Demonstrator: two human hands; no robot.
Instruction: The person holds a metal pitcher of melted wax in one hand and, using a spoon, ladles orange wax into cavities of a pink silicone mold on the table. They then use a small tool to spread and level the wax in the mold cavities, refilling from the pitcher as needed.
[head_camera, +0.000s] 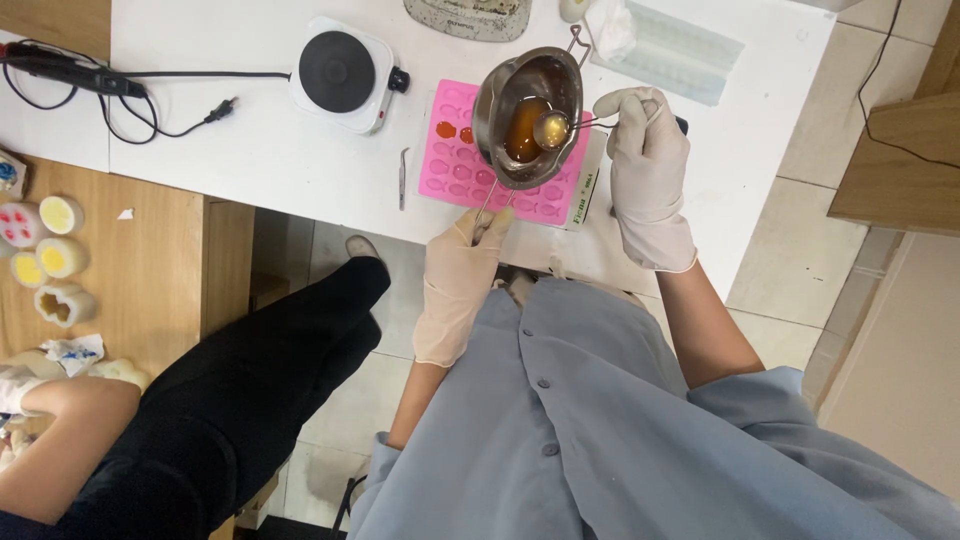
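With the left hand (462, 262) pinching the wire handle of the tilted steel pot (527, 115) above the pink mould (460, 150), and the right hand (640, 150), at its three o'clock, pinching a full spoon (552, 128), any wobble could slop amber liquid onto the white desk (250, 150).

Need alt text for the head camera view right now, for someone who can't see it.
A person in gloves holds a small steel melting pot of amber liquid by its wire handle with the left hand, above a pink silicone fish mould, while the right hand dips a spoon into it. A white hot plate and tweezers lie on the white table.
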